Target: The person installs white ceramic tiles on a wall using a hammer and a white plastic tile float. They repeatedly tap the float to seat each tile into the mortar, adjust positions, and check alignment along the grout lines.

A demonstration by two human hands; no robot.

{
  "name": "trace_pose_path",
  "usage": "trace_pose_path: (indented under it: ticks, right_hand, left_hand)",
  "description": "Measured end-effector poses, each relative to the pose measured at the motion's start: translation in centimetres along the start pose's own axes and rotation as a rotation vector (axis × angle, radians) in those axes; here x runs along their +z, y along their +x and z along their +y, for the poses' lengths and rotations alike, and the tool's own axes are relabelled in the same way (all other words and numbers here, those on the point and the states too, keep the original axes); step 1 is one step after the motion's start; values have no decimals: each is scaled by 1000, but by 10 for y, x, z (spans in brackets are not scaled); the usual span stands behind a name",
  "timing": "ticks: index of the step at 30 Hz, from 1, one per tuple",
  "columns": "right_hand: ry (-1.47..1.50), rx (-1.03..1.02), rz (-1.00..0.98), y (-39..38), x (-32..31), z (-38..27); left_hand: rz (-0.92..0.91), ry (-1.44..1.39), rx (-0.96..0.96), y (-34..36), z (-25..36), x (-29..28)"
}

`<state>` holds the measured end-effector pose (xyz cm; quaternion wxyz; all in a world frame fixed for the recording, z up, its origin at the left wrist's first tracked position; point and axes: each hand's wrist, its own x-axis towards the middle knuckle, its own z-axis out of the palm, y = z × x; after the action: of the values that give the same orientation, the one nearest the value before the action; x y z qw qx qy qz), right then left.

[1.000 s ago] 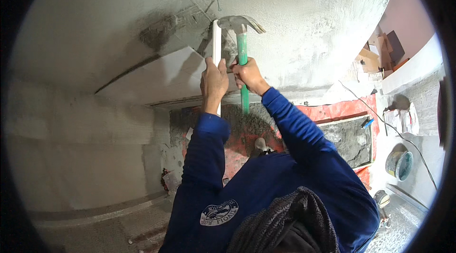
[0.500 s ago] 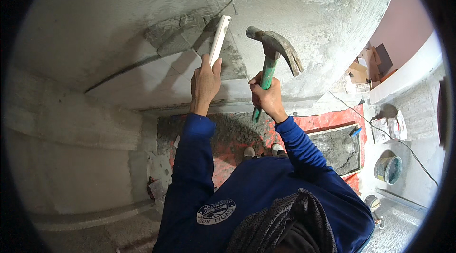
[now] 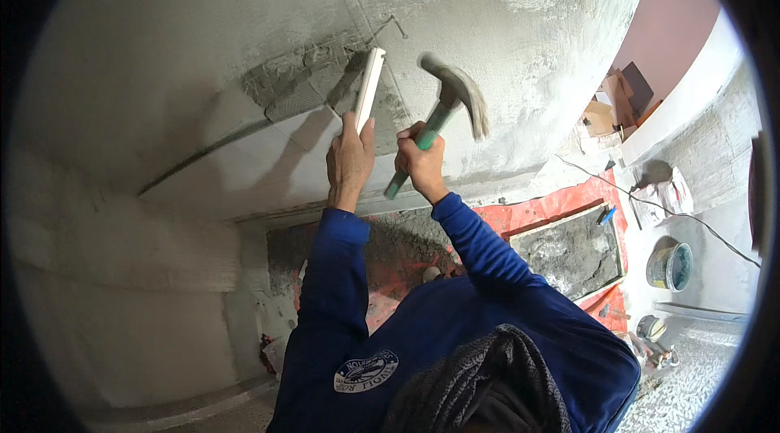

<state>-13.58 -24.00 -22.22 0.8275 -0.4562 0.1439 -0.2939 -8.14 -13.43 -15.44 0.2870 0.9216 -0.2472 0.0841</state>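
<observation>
My left hand (image 3: 349,161) grips a white straight-edged bar (image 3: 370,80), held up at a slant before the rough plastered wall (image 3: 528,43). Just right of it, my right hand (image 3: 421,163) is closed round the green handle of a claw hammer (image 3: 459,96). The hammer head is tilted, slightly blurred and apart from the bar's upper end. Behind my hands lie a dark roughened patch (image 3: 288,75) and a pale slanting panel (image 3: 215,177) on the wall, with shadows across them.
At lower right a red sheet (image 3: 609,193) lies under a tray of grey mortar (image 3: 561,258). Further right are a bucket (image 3: 674,266), a cable (image 3: 703,224) and white bags (image 3: 666,197). Cardboard (image 3: 605,116) lies at upper right; my feet are partly visible below.
The hammer swung right from the bar's top and tilted, then shifted slightly left. My left hand moved left, then the bar dropped a little from half a second ago.
</observation>
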Motion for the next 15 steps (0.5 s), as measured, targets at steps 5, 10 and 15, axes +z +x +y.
trace_pose_path:
  ticks: [5,10,15]
  right_hand:
    - [-105,22,-219,9,-1,-10]
    - [-453,-33,-242,-5,-41,-32]
    - [-348,-235,-199,-38,-47,-58]
  left_hand:
    - [2,-80,58,1,-9,-1]
    - [-131,-79,-10,-14,-15,-1]
    - [-61,-228,61,-15,-21,9]
